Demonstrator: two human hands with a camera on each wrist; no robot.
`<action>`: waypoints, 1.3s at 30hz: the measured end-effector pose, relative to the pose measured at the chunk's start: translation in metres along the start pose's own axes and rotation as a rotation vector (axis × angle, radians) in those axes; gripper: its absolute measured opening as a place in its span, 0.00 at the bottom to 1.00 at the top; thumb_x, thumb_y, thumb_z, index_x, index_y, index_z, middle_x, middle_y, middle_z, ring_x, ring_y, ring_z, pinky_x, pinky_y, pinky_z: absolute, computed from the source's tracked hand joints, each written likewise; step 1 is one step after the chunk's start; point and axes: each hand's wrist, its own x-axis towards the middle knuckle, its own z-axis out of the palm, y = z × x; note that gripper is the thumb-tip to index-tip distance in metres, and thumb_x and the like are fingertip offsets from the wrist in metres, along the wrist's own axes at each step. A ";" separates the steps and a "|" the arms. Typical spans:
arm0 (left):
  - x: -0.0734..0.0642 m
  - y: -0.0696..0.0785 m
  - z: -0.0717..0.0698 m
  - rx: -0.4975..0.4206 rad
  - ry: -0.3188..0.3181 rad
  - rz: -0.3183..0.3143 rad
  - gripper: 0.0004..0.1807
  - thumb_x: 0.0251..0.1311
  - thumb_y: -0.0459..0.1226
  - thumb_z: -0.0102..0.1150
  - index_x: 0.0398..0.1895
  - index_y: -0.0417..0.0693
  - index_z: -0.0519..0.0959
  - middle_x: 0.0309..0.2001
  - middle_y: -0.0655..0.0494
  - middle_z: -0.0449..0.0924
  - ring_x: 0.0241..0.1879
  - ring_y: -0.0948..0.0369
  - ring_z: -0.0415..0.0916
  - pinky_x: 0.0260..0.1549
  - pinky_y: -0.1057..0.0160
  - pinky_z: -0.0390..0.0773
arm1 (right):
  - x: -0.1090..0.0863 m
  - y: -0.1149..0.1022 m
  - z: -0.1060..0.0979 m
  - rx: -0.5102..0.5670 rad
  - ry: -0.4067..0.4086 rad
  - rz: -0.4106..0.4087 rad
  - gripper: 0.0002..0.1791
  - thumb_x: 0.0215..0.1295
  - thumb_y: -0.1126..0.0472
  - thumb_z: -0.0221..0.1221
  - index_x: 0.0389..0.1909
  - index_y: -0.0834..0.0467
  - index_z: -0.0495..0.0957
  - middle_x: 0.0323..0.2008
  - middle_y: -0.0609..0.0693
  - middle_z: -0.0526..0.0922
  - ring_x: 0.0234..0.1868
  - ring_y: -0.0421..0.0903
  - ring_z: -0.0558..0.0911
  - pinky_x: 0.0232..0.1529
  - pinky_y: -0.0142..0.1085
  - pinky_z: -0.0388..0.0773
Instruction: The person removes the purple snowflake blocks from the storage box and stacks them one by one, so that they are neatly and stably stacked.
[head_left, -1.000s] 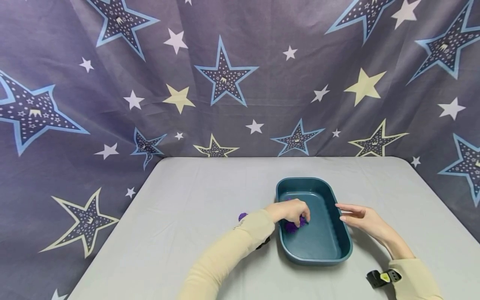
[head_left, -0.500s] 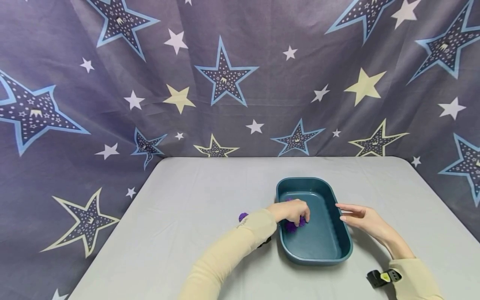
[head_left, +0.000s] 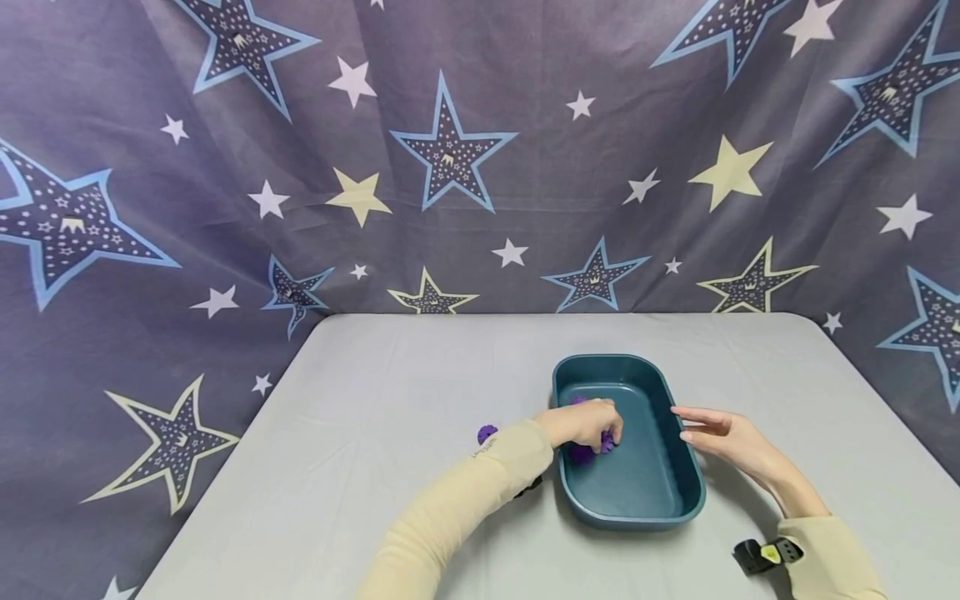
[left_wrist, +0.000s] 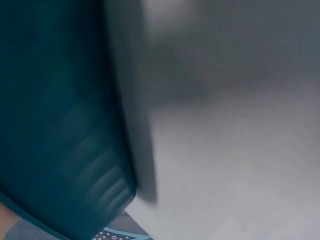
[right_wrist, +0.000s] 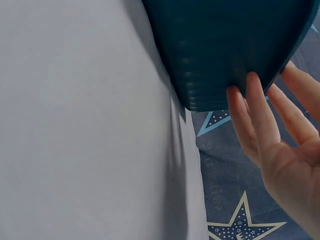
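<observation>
A deep teal rectangular bin stands on the table. My left hand reaches over its left wall, fingers curled down on a small knobbly purple ball. More purple shows just below that hand inside the bin, and a bit more above it; the hand covers part of them. My right hand touches the bin's outer right side with fairly straight fingers. In the right wrist view its fingertips rest on the teal wall and near the rim. The left wrist view shows mostly the bin's outer wall.
Another purple ball lies on the white-covered table left of the bin, just beyond my left sleeve. A dark star-patterned cloth hangs behind the table. Each wrist wears a strapped black device, the right one plainly visible.
My left fingers have shifted slightly within the bin, and the purple ball under them has turned or moved a little. The right hand and bin have stayed in place.
</observation>
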 end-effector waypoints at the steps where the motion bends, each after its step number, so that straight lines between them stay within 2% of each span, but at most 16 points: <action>1: 0.000 -0.001 0.000 -0.002 0.005 0.004 0.13 0.40 0.32 0.68 0.33 0.52 0.81 0.34 0.62 0.73 0.37 0.68 0.67 0.35 0.79 0.64 | 0.000 0.000 0.000 -0.004 0.002 0.003 0.28 0.57 0.55 0.58 0.56 0.65 0.68 0.49 0.42 0.75 0.44 0.27 0.73 0.42 0.22 0.70; 9: -0.002 -0.003 -0.002 -0.040 0.018 -0.015 0.12 0.44 0.27 0.64 0.32 0.52 0.81 0.32 0.64 0.76 0.34 0.69 0.69 0.31 0.79 0.67 | -0.001 -0.001 -0.001 -0.014 0.002 0.006 0.28 0.57 0.55 0.58 0.56 0.65 0.68 0.50 0.46 0.75 0.44 0.27 0.73 0.41 0.22 0.70; 17: -0.005 -0.003 -0.005 -0.045 0.065 0.025 0.15 0.47 0.23 0.55 0.30 0.51 0.82 0.31 0.65 0.79 0.32 0.72 0.71 0.30 0.82 0.66 | -0.001 0.000 0.000 0.003 -0.005 -0.009 0.27 0.57 0.57 0.58 0.55 0.67 0.67 0.49 0.40 0.75 0.44 0.27 0.74 0.41 0.22 0.70; 23: -0.011 -0.002 -0.011 -0.108 0.084 0.051 0.16 0.48 0.21 0.51 0.32 0.48 0.83 0.32 0.62 0.80 0.32 0.71 0.72 0.31 0.82 0.67 | -0.001 0.000 -0.001 0.010 -0.001 -0.008 0.28 0.57 0.56 0.58 0.56 0.66 0.67 0.47 0.34 0.74 0.44 0.28 0.74 0.41 0.22 0.70; 31: -0.022 -0.002 -0.021 -0.207 0.107 0.077 0.16 0.49 0.21 0.50 0.32 0.46 0.82 0.32 0.61 0.81 0.31 0.72 0.73 0.32 0.82 0.68 | -0.001 0.000 0.000 -0.017 0.005 -0.008 0.27 0.57 0.56 0.58 0.55 0.65 0.68 0.50 0.46 0.75 0.44 0.27 0.73 0.42 0.22 0.70; 35: -0.028 -0.002 -0.025 -0.260 0.118 0.068 0.14 0.50 0.21 0.52 0.33 0.45 0.82 0.31 0.60 0.81 0.31 0.72 0.73 0.31 0.82 0.69 | -0.001 0.000 0.000 -0.004 0.003 -0.011 0.28 0.57 0.56 0.58 0.55 0.66 0.68 0.49 0.41 0.75 0.44 0.28 0.74 0.41 0.22 0.71; 39: -0.034 -0.003 -0.028 -0.273 0.155 0.074 0.12 0.51 0.24 0.53 0.33 0.46 0.83 0.32 0.60 0.81 0.31 0.72 0.73 0.31 0.81 0.69 | 0.000 0.000 0.000 0.012 -0.001 -0.015 0.28 0.57 0.57 0.58 0.55 0.67 0.67 0.47 0.36 0.75 0.43 0.28 0.74 0.40 0.23 0.71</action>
